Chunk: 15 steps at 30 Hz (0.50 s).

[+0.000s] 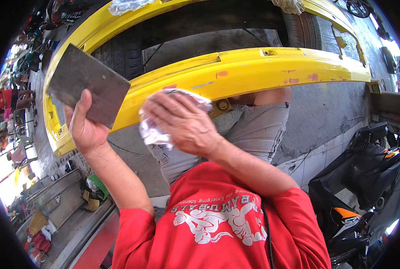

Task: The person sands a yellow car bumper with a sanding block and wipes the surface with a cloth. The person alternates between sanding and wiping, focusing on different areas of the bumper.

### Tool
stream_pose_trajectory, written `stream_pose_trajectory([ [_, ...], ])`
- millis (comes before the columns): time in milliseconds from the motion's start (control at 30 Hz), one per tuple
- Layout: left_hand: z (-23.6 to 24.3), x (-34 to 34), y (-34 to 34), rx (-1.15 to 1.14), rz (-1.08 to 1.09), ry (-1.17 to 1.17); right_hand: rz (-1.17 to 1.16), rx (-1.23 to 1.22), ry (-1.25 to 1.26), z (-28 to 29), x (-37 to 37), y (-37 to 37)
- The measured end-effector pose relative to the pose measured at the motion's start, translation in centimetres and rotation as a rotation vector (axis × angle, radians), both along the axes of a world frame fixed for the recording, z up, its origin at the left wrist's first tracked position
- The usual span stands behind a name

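Note:
My left hand (87,125) grips the near edge of a dark, flat square board (88,80), thumb on its upper face. The board is raised and tilted over the left part of a yellow vehicle body panel (249,67). My right hand (186,120) lies over a crumpled white cloth (153,132), its fingers spread across it and slightly blurred. The cloth is at the panel's near edge; whether it presses on the panel I cannot tell. Red patches and a thin grey streak mark the yellow paint close by.
Tyres (304,30) show beneath the panel's openings. Clear plastic wrap (130,5) lies on its far edge. A black motorcycle (361,166) with orange trim stands at the right. On the left are a wooden bench (58,206) with scraps and a green basket (99,186).

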<state>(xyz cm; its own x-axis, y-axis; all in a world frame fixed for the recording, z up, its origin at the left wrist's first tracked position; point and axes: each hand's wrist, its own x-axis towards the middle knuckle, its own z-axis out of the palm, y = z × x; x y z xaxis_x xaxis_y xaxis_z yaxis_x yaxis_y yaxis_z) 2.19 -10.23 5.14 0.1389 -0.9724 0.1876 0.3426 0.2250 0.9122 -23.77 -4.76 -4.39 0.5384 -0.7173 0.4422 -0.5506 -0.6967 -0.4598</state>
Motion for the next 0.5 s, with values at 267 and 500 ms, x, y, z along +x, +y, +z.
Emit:
stream_pose_trajectory([
  [267, -0.2, 4.0, 4.8, 0.047, 0.127, -0.129, -0.542, -0.095, 0.150, -1.8, -25.4, -1.1],
  [500, -0.2, 3.4, 6.7, 0.157, 0.022, -0.486, -0.595, -0.066, 0.070, -2.7, -21.9, 0.3],
])
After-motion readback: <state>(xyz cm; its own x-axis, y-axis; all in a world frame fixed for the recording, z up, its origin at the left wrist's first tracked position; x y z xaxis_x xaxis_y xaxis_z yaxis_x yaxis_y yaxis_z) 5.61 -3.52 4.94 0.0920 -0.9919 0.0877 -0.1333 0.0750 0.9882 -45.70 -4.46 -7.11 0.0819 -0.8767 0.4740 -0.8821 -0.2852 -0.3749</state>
